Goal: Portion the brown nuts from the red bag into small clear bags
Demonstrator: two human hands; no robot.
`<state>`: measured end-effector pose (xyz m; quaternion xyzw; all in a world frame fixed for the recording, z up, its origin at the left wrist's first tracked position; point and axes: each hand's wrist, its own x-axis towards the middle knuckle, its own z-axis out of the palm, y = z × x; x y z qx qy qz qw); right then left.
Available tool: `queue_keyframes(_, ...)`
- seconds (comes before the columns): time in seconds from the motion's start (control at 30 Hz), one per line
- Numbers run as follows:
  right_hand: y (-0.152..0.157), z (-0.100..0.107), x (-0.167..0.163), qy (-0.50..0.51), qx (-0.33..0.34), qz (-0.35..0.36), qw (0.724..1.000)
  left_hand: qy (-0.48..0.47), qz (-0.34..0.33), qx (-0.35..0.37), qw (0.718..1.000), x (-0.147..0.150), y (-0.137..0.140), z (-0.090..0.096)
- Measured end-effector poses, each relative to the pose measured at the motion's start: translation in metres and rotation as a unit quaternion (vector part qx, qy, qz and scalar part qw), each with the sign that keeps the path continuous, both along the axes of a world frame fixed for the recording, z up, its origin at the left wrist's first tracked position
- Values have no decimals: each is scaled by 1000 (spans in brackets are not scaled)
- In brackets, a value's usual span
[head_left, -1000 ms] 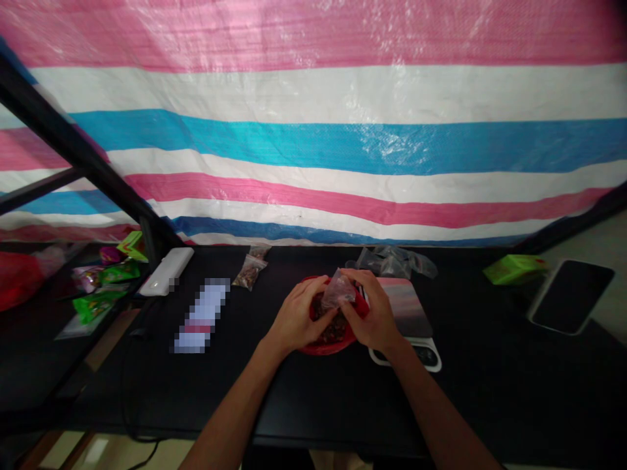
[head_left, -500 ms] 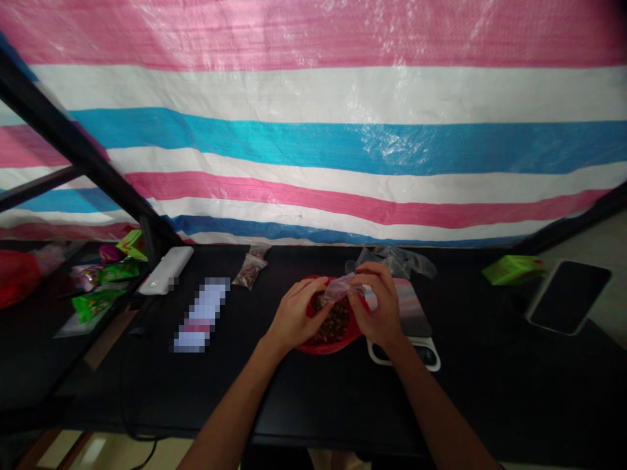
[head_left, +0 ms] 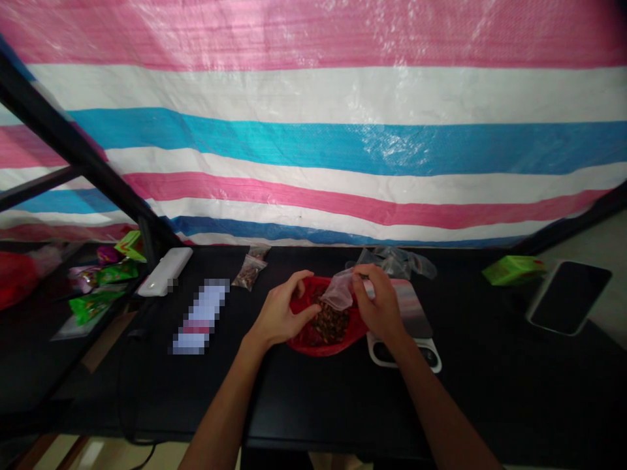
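A red bowl or bag [head_left: 313, 351] on the black table holds a heap of small brown dried pieces [head_left: 333, 323]. My right hand [head_left: 379, 305] pinches a small clear plastic bag [head_left: 337, 292] over the far right part of this heap. The bag's lower end hangs to the left, above the brown pieces. My left hand [head_left: 277, 316] is at the left rim of the red container, thumb and fingers spread apart. Its thumb tip comes close to the bag; whether they touch I cannot tell. Partly behind my right hand is a white kitchen scale [head_left: 414, 307].
Two small filled bags [head_left: 249, 273] lie near the striped sheet [head_left: 313, 147]. Several clear bags [head_left: 396, 262] lie behind the scale. A phone [head_left: 568, 297] leans beside a green box [head_left: 514, 269]. Left are a white power bank [head_left: 166, 271], a blurred-out panel [head_left: 202, 316] and green packets [head_left: 93, 305].
My left hand has moved left, away from the plastic bag, and its fingers have spread. The bag now hangs more unfolded from my right hand, and more of the brown pieces show.
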<state>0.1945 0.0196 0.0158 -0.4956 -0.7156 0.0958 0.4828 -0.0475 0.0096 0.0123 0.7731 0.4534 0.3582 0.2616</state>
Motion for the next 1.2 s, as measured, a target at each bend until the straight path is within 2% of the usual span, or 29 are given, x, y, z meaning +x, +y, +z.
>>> queue_keyframes(0.13, 4, -6, 3, -94, -44, -14, 994, -4, -51, -113, 992, -10, 2, 4)
queue_keyframes(0.23, 4, -8, 3, -141, -49, -27, 988, -12, -82, -157, 984, -10, 2, 3)
queue_keyframes(0.43, 4, -8, 3, -197, -69, -51, 977, -34, -111, -205, 972, -14, 4, -1)
queue_keyframes(0.57, 4, -7, 3, -206, -100, -62, 971, -91, -102, -203, 970, -18, 7, 4)
queue_keyframes(0.67, 4, -7, 2, -172, -132, -64, 974, -161, -102, -198, 961, -22, 9, 7)
queue_keyframes(0.73, 4, -7, 2, -130, -151, -58, 978, -228, -106, -219, 943, -25, 9, 7)
queue_keyframes(0.83, 2, -5, 3, -56, -159, -59, 984, -355, -103, -246, 896, -28, 8, 8)
queue_keyframes(1.0, -1, 0, 6, 58, -90, -88, 990, -513, -95, -275, 808, -33, 5, 12)
queue_keyframes(1.07, -3, 0, 7, 79, -67, -87, 991, -543, -78, -274, 790, -36, 3, 14)
queue_keyframes(1.2, -5, -3, 5, 94, -38, -73, 992, -580, -49, -249, 774, -43, -1, 16)
